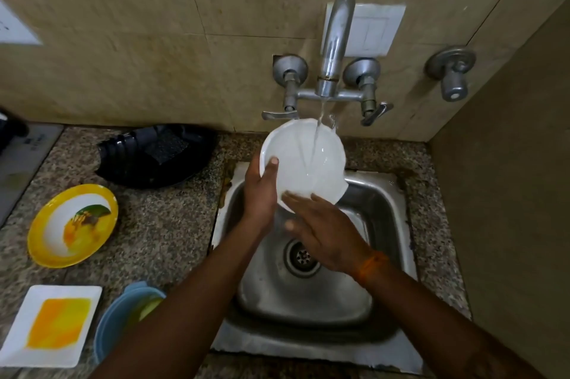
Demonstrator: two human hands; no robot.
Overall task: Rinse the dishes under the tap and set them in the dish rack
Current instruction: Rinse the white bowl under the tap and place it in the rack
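- Round white plastic plate (pixel 303 162) under running tap (pixel 334 45): judged light, stiff, wet-slippery.
- Left hand (pixel 260 190) grip pinches its rim; best hold there.
- Right hand (pixel 320 232) released, fingertips touching plate.

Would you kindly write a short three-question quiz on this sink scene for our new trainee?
1. True or false: water is running onto the white plate.
2. Which hand grips the plate's rim with its thumb on the face: A) left hand B) right hand?
3. Fill in: the yellow-rimmed plate lies on the ____, left of the sink.

Key: 1 true; 2 A; 3 counter.
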